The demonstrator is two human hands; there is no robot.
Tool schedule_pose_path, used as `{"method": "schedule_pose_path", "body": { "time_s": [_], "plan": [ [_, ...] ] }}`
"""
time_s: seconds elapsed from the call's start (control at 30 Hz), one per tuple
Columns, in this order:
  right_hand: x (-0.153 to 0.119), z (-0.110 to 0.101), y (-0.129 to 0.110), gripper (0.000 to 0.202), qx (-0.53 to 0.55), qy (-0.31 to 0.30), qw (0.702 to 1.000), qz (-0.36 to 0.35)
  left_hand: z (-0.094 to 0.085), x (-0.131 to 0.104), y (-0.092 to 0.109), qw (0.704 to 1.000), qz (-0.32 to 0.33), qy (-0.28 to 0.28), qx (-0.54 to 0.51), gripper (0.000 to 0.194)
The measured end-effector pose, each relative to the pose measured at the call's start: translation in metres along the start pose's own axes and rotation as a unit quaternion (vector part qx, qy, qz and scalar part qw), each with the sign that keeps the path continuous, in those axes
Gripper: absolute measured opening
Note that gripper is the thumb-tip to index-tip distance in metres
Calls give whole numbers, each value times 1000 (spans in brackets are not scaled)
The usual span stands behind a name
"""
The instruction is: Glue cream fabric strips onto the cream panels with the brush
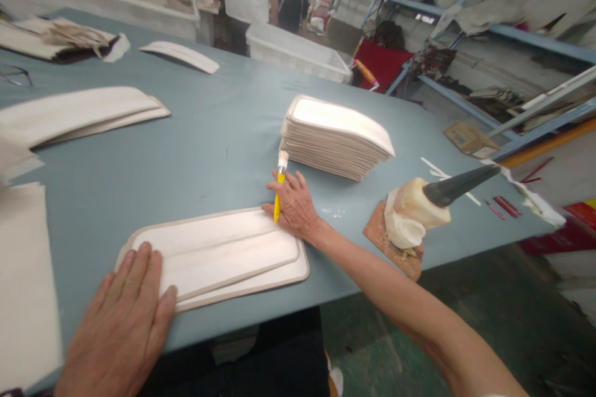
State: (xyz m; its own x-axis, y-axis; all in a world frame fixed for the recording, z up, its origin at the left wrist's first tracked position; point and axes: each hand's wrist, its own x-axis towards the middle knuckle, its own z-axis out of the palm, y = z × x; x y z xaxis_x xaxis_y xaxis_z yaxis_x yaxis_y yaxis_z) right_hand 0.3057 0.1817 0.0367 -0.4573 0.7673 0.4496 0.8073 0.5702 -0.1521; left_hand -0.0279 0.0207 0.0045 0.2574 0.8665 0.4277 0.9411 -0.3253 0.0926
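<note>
Two white panels with beige edges lie overlapped near the front of the blue-grey table. My left hand rests flat on their left end, fingers stretched out. At their right end, my right hand holds a yellow-handled brush, its pale bristles pointing up and away. Just beyond that hand stands a tall stack of similar panels. To the right, a glue-smeared container with a dark grey handle or nozzle sits on a brown board.
More pale panels and a sheet lie on the left. A single strip is at the back. White bins stand beyond the table. Pens and a small box are at right; people stand behind.
</note>
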Motion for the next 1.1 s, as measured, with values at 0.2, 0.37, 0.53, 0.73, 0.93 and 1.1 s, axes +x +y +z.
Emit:
{"method": "schedule_pose_path", "body": {
  "time_s": [0.2,0.37,0.53,0.73,0.93,1.1],
  "plan": [
    [5,-15,14,38,-10,35,999,31,-2,2,1,999,39,19,23,76],
    [15,-17,-27,38,20,75,995,61,-4,3,2,998,41,13,39,73],
    [27,9,-100,38,86,21,996,-31,-6,4,2,999,19,-11,36,71],
    [28,37,-94,42,73,-16,997,16,-9,4,5,999,15,-14,41,73],
    [17,20,-27,35,28,13,995,92,-9,3,5,999,18,-13,27,74],
    [7,-5,8,34,10,60,989,137,-5,0,0,1000,15,-9,1,78]
  ]
}}
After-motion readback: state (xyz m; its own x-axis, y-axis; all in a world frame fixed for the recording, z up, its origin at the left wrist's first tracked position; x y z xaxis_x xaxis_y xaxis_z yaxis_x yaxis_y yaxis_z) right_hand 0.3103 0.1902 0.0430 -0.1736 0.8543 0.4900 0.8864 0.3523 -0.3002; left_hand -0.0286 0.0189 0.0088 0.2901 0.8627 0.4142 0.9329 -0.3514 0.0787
